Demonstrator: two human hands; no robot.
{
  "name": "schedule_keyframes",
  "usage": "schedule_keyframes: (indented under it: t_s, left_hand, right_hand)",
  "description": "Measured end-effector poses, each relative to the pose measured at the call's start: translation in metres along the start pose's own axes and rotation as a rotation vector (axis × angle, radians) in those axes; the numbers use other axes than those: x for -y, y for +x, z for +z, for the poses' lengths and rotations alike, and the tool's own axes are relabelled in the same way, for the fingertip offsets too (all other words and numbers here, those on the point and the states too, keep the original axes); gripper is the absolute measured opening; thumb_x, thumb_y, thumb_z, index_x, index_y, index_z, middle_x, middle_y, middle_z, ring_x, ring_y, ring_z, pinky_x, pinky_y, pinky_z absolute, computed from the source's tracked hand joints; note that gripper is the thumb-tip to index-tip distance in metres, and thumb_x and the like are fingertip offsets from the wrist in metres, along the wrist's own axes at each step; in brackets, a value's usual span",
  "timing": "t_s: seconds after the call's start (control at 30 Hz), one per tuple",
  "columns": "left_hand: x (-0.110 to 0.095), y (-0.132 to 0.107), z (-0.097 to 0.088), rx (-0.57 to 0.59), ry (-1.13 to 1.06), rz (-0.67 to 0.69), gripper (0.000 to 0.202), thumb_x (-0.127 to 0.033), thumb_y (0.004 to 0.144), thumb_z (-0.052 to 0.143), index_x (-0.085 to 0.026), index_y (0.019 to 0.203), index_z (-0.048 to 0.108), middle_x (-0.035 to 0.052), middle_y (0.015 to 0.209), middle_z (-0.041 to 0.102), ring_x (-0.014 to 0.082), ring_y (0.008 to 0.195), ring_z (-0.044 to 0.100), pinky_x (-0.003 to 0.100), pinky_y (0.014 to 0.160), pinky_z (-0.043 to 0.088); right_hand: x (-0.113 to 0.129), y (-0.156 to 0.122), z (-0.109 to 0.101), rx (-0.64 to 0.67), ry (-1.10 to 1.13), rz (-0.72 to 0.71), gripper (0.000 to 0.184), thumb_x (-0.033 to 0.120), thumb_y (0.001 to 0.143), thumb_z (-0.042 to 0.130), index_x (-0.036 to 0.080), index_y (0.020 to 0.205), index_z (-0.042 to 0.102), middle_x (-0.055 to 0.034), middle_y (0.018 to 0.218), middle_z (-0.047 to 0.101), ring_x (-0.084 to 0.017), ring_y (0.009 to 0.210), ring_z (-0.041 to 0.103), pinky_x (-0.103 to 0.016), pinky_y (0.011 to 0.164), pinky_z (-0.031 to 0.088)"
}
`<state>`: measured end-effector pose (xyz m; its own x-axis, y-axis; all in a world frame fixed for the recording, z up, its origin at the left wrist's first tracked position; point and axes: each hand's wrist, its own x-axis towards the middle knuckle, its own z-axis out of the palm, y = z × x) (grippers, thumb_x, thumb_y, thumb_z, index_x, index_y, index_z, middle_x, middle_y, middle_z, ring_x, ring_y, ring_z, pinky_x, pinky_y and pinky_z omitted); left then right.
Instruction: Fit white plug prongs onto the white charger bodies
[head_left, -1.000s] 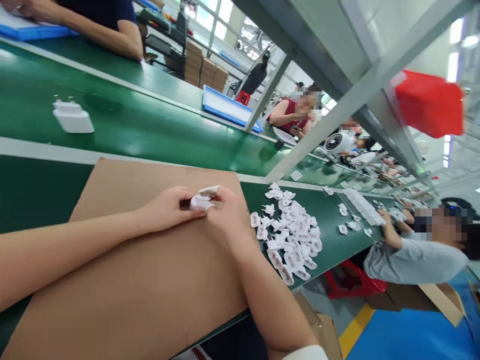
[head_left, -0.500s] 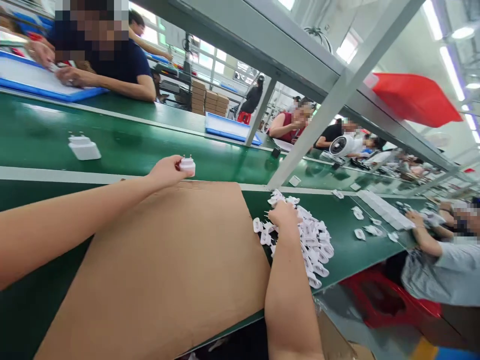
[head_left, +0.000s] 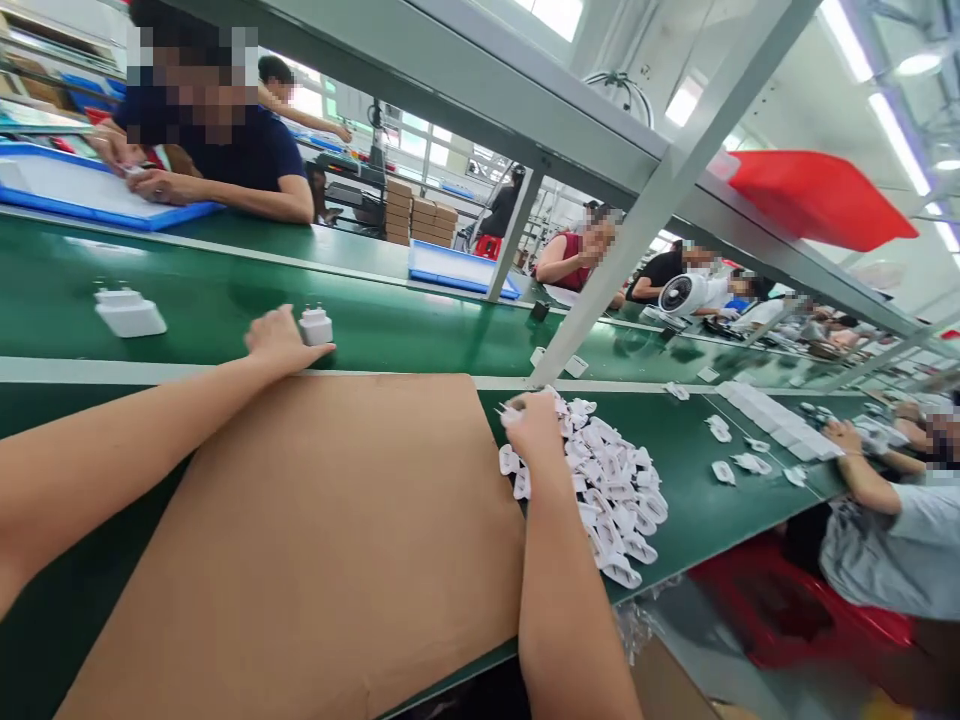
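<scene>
Fingers of the left hand (head_left: 274, 345) are spread apart around the white adapter (head_left: 316, 328), which now stands, pins upward, on the green surface (head_left: 405, 340) beyond the cardboard (head_left: 330, 520)'s far edge; half a second ago they held it, so this piece seems released. By the cardboard's right edge, the right hand (head_left: 534, 425), before inside the pile (head_left: 611, 470), now pinches a pinned part (head_left: 511, 413).

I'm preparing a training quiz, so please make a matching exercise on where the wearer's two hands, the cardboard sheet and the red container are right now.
1. Left hand
2. Right hand
3. Cardboard sheet
4. Red container

A. Flat on the green table
B. At the picture's upper right
C. By the heap of white plug parts
D. At a white charger, pins up

Pairs: 1-D, 2-C, 3-A, 4-B
</scene>
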<state>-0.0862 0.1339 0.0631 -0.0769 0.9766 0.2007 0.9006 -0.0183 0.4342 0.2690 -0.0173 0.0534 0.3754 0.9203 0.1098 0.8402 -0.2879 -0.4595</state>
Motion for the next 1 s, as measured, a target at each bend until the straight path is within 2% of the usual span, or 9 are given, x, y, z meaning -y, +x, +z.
schedule_keyframes:
  t_s: [0.1,0.2,0.27,0.33,0.43,0.53,0.6,0.8,1.0]
  left_hand:
    - [-0.008,-0.002,0.011,-0.195,-0.070,0.045,0.110,-0.068,0.090,0.061,0.007,0.154,0.011,0.0327,0.161,0.009,0.0456,0.148,0.013,0.065,0.122,0.013]
    - [-0.037,-0.008,0.022,-0.285,-0.131,0.271,0.087,-0.061,0.096,0.056,-0.004,0.155,0.029,0.0228,0.162,0.017,0.0394,0.150,0.016,0.058,0.125,0.014]
    - [-0.065,-0.007,0.034,-0.213,-0.164,0.407,0.067,-0.057,0.097,0.053,-0.010,0.144,0.050,0.0177,0.154,0.037,0.0330,0.146,0.029,0.051,0.124,0.021]
    - [-0.092,-0.002,0.053,-0.045,-0.218,0.542,0.053,-0.057,0.096,0.050,-0.014,0.123,0.066,0.0126,0.137,0.058,0.0269,0.136,0.043,0.043,0.122,0.028]
    - [-0.115,0.008,0.090,0.175,-0.222,0.671,0.050,-0.059,0.091,0.049,-0.018,0.107,0.072,0.0098,0.125,0.068,0.0265,0.128,0.052,0.038,0.119,0.033]
    - [-0.118,0.014,0.122,0.240,-0.091,0.695,0.052,-0.057,0.091,0.044,-0.019,0.112,0.072,0.0115,0.130,0.066,0.0309,0.127,0.053,0.042,0.116,0.035]
    - [-0.114,0.016,0.130,0.270,-0.034,0.737,0.054,-0.054,0.094,0.040,-0.017,0.119,0.071,0.0126,0.133,0.065,0.0321,0.126,0.053,0.044,0.114,0.037]
    - [-0.108,0.016,0.123,0.298,-0.041,0.720,0.050,-0.050,0.099,0.044,-0.018,0.125,0.071,0.0111,0.136,0.064,0.0350,0.129,0.050,0.054,0.115,0.035]
    - [-0.108,0.018,0.128,0.257,-0.042,0.716,0.048,-0.047,0.099,0.045,-0.016,0.122,0.073,0.0114,0.133,0.066,0.0352,0.131,0.048,0.053,0.116,0.035]
  right_hand:
    - [0.032,-0.012,0.020,0.028,0.241,-0.209,0.023,0.015,0.083,0.064,0.022,0.104,0.069,-0.0047,0.112,0.068,-0.018,0.100,0.069,-0.027,0.089,0.054]
    - [0.057,-0.021,0.045,0.142,0.447,-0.334,0.030,0.016,0.081,0.065,0.024,0.109,0.066,-0.0033,0.112,0.071,-0.019,0.100,0.069,-0.031,0.089,0.056]
    - [0.064,-0.023,0.058,0.187,0.437,-0.343,0.038,0.012,0.079,0.062,0.025,0.115,0.065,-0.0046,0.120,0.069,-0.020,0.104,0.068,-0.033,0.092,0.056]
    - [0.066,-0.021,0.066,0.213,0.368,-0.342,0.034,0.012,0.078,0.060,0.022,0.110,0.066,-0.0072,0.120,0.068,-0.022,0.107,0.067,-0.035,0.094,0.056]
    - [0.062,-0.014,0.071,0.243,0.306,-0.322,0.018,0.016,0.079,0.060,0.021,0.096,0.065,-0.0081,0.112,0.067,-0.025,0.103,0.066,-0.036,0.088,0.057]
    - [0.061,-0.009,0.068,0.265,0.301,-0.330,0.013,0.017,0.078,0.059,0.022,0.090,0.060,-0.0068,0.107,0.066,-0.024,0.098,0.065,-0.034,0.081,0.056]
    - [0.062,-0.008,0.065,0.272,0.250,-0.351,0.009,0.018,0.078,0.059,0.022,0.086,0.057,-0.0062,0.103,0.065,-0.024,0.094,0.064,-0.033,0.077,0.054]
    - [0.065,-0.012,0.061,0.242,0.111,-0.437,0.011,0.020,0.083,0.056,0.021,0.093,0.058,-0.0080,0.106,0.063,-0.024,0.095,0.062,-0.033,0.076,0.052]
    - [0.066,-0.016,0.059,0.252,0.011,-0.511,0.027,0.020,0.087,0.054,0.018,0.112,0.061,-0.0104,0.116,0.062,-0.027,0.105,0.061,-0.035,0.083,0.054]
